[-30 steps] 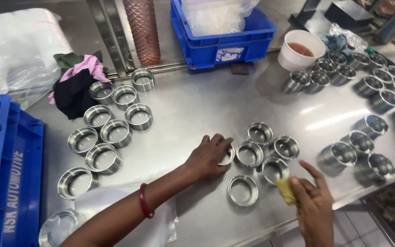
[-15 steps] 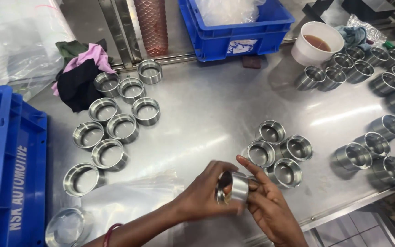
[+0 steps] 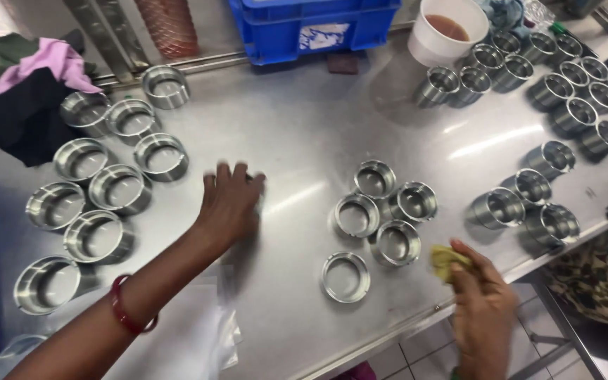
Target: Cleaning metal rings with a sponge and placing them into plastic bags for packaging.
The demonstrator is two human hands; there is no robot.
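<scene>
My left hand (image 3: 230, 204) is blurred, palm down over the steel table (image 3: 297, 134), fingers curled over a metal ring that is almost fully hidden. It lies between two groups of shiny metal rings: a left group (image 3: 117, 188) and a middle group (image 3: 378, 211). One ring (image 3: 345, 276) lies apart at the front. My right hand (image 3: 483, 313) hangs at the table's front edge, pinching a yellow cloth (image 3: 446, 259). A red bangle (image 3: 131, 317) is on my left wrist.
More metal cups stand at the right (image 3: 529, 186) and back right (image 3: 564, 84). A white cup of brown liquid (image 3: 448, 32) and a blue crate (image 3: 318, 28) are at the back. Pink and black cloth (image 3: 26, 105) lies back left, a clear plastic bag (image 3: 195, 338) at the front.
Half a second ago both hands held a ring together near the front. Now my left hand has swung left across the table and my right hand has dropped back to the edge with the cloth.
</scene>
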